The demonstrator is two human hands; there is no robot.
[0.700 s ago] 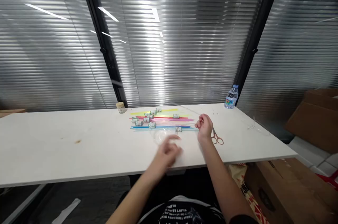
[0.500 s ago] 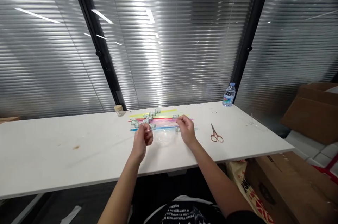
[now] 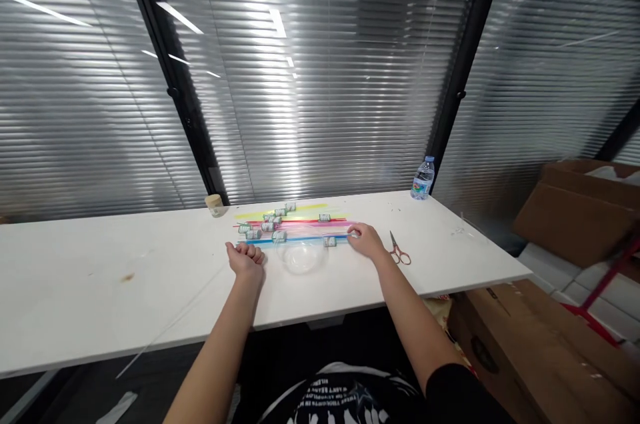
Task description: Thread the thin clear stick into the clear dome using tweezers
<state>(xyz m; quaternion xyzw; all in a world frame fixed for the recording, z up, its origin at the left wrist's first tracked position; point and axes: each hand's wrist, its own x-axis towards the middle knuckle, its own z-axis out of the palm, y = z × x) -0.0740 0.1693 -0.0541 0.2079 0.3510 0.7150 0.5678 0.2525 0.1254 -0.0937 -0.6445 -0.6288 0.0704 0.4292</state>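
On the white table (image 3: 180, 284), my left hand (image 3: 245, 259) is turned up with its fingers curled; a thin clear strand (image 3: 175, 319) runs from near it down past the table edge. What its fingers hold is too small to tell. My right hand (image 3: 365, 239) is pinched at the right ends of the coloured strips, on something I cannot make out. Between the hands lies a clear round coil or bowl (image 3: 301, 256). Behind it are blue (image 3: 300, 239), red (image 3: 300, 221) and yellow strips (image 3: 315, 208) with several small labelled pieces (image 3: 268, 227).
Scissors (image 3: 399, 253) lie just right of my right hand. A water bottle (image 3: 423, 179) stands at the back right, and a small tan-topped container (image 3: 215, 205) at the back left. Cardboard boxes (image 3: 575, 211) are beyond the table's right side.
My hands have moved apart, the left one leftward and the right one slightly rightward. A clear strand now shows hanging over the front edge. The view has shifted a little.
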